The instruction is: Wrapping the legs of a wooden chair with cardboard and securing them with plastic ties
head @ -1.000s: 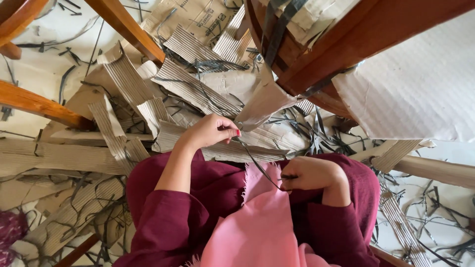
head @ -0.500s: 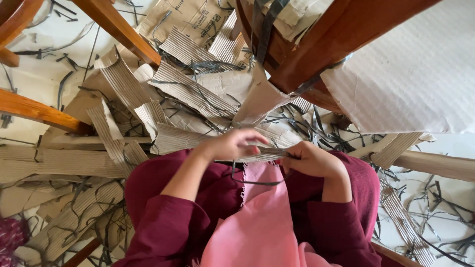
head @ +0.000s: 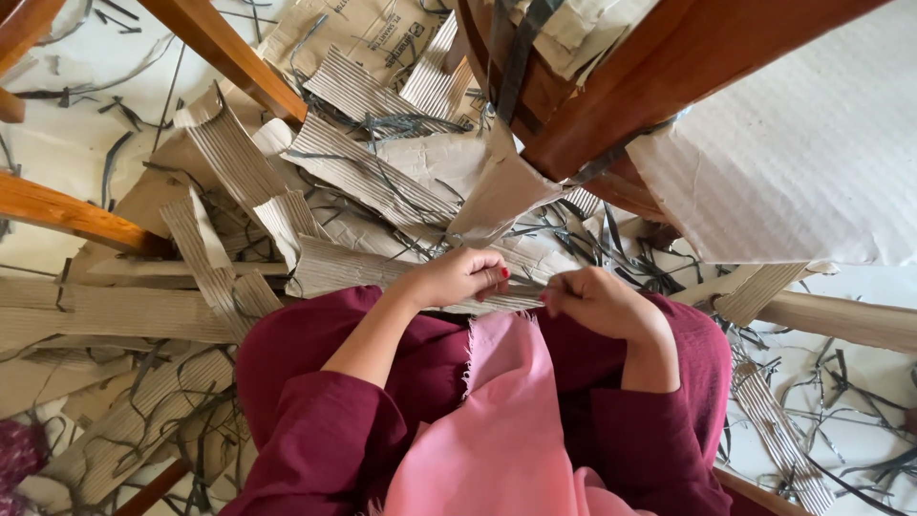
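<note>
My left hand [head: 460, 277] and my right hand [head: 597, 301] are close together above my lap, fingertips almost touching. Both pinch a thin dark strip [head: 523, 287] that runs between them, just over a piece of corrugated cardboard [head: 344, 268]. A pink cloth [head: 497, 420] with a frayed edge lies over my maroon-clad knees [head: 306, 354], right below the hands. How much of the strip sits inside the fingers is hidden.
Torn corrugated cardboard [head: 229, 153] and several dark strips [head: 841, 401] litter the white floor. Wooden furniture legs [head: 220, 43] cross the upper left, a wooden frame [head: 659, 86] hangs at the top right, and a white textured sheet [head: 821, 162] lies at the right.
My left hand has moved right and down from the cardboard pile to meet my right hand. The hands, a hand's width apart before, now nearly touch on the dark strip.
</note>
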